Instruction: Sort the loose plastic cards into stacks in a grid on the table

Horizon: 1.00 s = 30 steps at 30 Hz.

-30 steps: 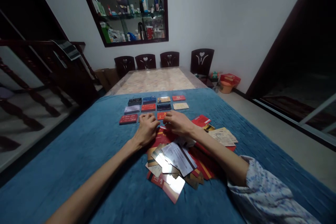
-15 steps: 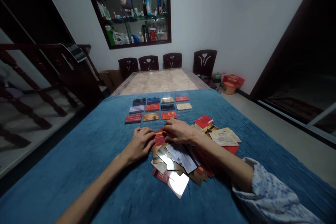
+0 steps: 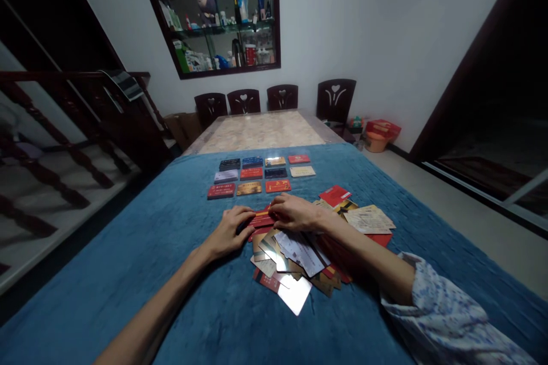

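A red card (image 3: 262, 218) with a yellow stripe is held between my two hands at the far edge of a loose pile. My left hand (image 3: 231, 232) grips its left end, thumb below and fingers above. At its right end, my right hand (image 3: 295, 214) has bent fingers closed on it; the fingertips are partly hidden. Below lie spread cards: a silvery white card (image 3: 302, 254), gold ones, and a glaring pale card (image 3: 295, 295). Beyond my hands stand rows of small card stacks, among them a red stack (image 3: 221, 191) and a gold stack (image 3: 249, 188).
More loose cards, including cream cards (image 3: 369, 219) and a red card (image 3: 335, 195), lie right of my right wrist. A blue cloth (image 3: 171, 251) covers the near table; bare marbled tabletop (image 3: 265, 128) shows behind. Dark chairs (image 3: 282, 97) line the far end.
The red card between my hands now looks tilted up, showing a narrower face. Both hands keep nearly the same place, and the view has shifted slightly.
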### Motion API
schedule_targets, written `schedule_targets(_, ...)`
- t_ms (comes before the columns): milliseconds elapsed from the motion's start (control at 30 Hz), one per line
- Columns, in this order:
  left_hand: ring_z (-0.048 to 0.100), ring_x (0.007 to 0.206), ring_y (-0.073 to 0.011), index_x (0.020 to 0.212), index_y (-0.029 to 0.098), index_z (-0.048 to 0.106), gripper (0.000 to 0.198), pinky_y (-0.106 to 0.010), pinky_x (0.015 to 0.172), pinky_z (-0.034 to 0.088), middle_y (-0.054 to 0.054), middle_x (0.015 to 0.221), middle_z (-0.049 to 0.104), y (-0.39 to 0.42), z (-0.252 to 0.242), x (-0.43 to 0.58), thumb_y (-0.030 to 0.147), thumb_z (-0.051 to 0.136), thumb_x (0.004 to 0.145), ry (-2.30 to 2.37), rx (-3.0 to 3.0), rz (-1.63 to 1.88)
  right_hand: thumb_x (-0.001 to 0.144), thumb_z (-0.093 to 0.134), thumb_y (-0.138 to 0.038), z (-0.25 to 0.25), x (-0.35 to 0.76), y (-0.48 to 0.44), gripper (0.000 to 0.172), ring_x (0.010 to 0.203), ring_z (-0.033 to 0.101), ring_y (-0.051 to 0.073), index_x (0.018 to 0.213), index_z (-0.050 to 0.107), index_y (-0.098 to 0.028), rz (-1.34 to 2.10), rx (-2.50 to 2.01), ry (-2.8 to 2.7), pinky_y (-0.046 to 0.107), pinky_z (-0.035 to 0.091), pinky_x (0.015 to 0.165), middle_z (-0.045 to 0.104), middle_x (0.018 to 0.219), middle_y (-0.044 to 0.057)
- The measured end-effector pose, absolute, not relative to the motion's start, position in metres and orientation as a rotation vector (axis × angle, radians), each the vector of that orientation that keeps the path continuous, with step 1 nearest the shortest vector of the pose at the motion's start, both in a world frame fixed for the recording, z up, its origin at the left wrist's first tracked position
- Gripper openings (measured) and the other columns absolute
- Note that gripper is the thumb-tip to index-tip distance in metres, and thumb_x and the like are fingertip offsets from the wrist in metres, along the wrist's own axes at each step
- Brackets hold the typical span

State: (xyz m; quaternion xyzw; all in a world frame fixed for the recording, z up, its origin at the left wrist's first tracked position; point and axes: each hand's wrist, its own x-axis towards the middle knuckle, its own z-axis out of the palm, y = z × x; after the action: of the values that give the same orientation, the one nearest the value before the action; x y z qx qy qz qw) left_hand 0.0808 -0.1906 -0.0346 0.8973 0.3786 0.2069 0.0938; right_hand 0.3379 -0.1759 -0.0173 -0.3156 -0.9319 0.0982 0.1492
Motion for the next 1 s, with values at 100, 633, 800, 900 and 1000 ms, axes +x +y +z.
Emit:
schedule_targets(100,0.060,0.117,-0.0249,0.120,0.020,0.068,0.030,-0.045,0.102,0.045,-0.012,0.124,0.068,-0.191,-0.034,0.081,0.031,0.053,0.096,1.104,2.674,0.617,0.085,0.070,-0.028,-0.018,0.338,-0.177,0.019,0.094,0.058,0.022,0.099,0.071,-0.015,0.258,-0.924,-2.677,0.034,0.046,0.084,0.067,0.104,0.012)
schedule_targets(633,0.070,0.093,-0.0194,0.106,0.020,0.071,0.029,-0.034,0.087,0.055,-0.007,0.101,0.076,-0.178,-0.044,0.082,0.028,0.045,0.097,1.142,2.467,0.919,0.096,0.054,-0.019,-0.022,0.330,-0.178,0.020,0.090,0.058,0.021,0.102,0.072,-0.017,0.070,-1.192,-2.566,0.031,0.041,0.080,0.072,0.097,0.010)
schedule_targets(800,0.072,0.097,-0.0207,0.111,0.019,0.070,0.033,-0.036,0.090,0.057,-0.007,0.109,0.076,-0.176,-0.044,0.084,0.030,0.043,0.097,1.155,2.407,0.934,0.097,0.052,-0.019,-0.023,0.329,-0.179,0.020,0.088,0.058,0.020,0.092,0.071,-0.017,0.048,-1.251,-2.498,0.030,0.040,0.076,0.072,0.092,0.009)
schedule_targets(900,0.071,0.098,-0.0208,0.111,0.019,0.070,0.033,-0.036,0.092,0.057,-0.006,0.109,0.076,-0.177,-0.042,0.085,0.030,0.043,0.096,1.176,2.372,0.933,0.097,0.053,-0.020,-0.023,0.328,-0.180,0.019,0.087,0.058,0.020,0.092,0.071,-0.018,0.051,-1.266,-2.463,0.029,0.039,0.074,0.071,0.091,0.008)
schedule_targets(1000,0.070,0.098,-0.0202,0.110,0.020,0.070,0.031,-0.036,0.093,0.056,-0.007,0.108,0.075,-0.178,-0.041,0.086,0.029,0.044,0.097,1.180,2.365,0.953,0.096,0.054,-0.020,-0.025,0.328,-0.179,0.019,0.085,0.058,0.019,0.092,0.071,-0.018,0.057,-1.246,-2.441,0.028,0.038,0.073,0.071,0.089,0.008)
